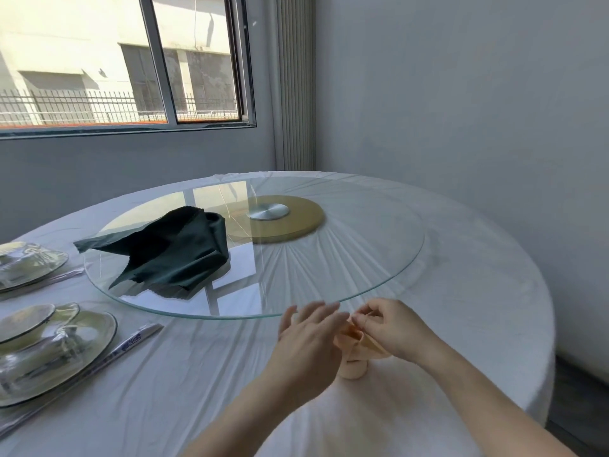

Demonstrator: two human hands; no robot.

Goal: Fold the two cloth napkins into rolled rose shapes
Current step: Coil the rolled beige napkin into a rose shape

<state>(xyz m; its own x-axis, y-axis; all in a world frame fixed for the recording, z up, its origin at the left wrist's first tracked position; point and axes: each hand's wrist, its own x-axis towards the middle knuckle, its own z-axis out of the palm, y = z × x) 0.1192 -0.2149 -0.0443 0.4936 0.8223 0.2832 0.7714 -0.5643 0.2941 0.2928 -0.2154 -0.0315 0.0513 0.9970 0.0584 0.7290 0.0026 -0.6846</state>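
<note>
Two napkins: the peach napkin [354, 356] stands rolled on the desk [184, 374] just before the glass turntable [362, 258], its top fold pinched by curled fingers [366, 317] of the right hand [393, 328], while the left hand [306, 336] sits beside it, straight and released. The dark green napkin [171, 252] lies crumpled on the turntable. Leftward, a plate [102, 328] holds a bowl [23, 319] and a clear cup [39, 357].

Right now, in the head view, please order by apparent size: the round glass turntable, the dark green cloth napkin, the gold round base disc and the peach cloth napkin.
Largest first:
round glass turntable
dark green cloth napkin
gold round base disc (farther off, rank unsure)
peach cloth napkin, partly hidden
</note>
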